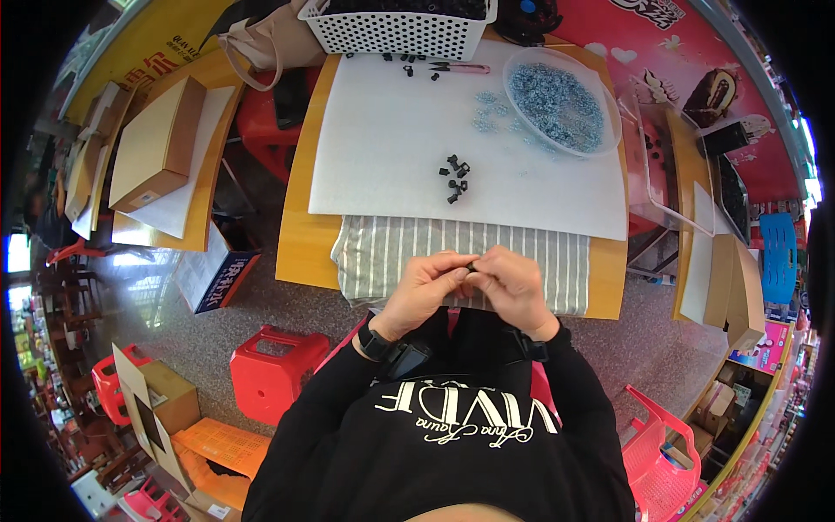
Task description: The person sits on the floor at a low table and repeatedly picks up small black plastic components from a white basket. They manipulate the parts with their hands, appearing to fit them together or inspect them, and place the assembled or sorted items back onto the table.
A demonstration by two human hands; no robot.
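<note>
Both my hands meet over the striped grey cloth (383, 252) at the table's near edge. My left hand (426, 285) pinches a small black part (471, 268) between thumb and fingers. From the other side my right hand (511, 284) closes on the same part, its fingers curled. The part is mostly hidden by my fingertips, so its exact shape does not show. Beyond my hands, a little pile of black plastic pieces (457, 178) lies on the white foam sheet (383, 157). A round clear tray (611, 130) of small bluish translucent pieces (557, 104) stands at the far right.
A white perforated basket (400, 35) full of black parts stands at the back. Thread snips (461, 67) with pink handles lie before it, near several loose black pieces. Small bluish pieces are scattered left of the tray. Red stools (270, 374) and cardboard boxes (156, 143) flank the table.
</note>
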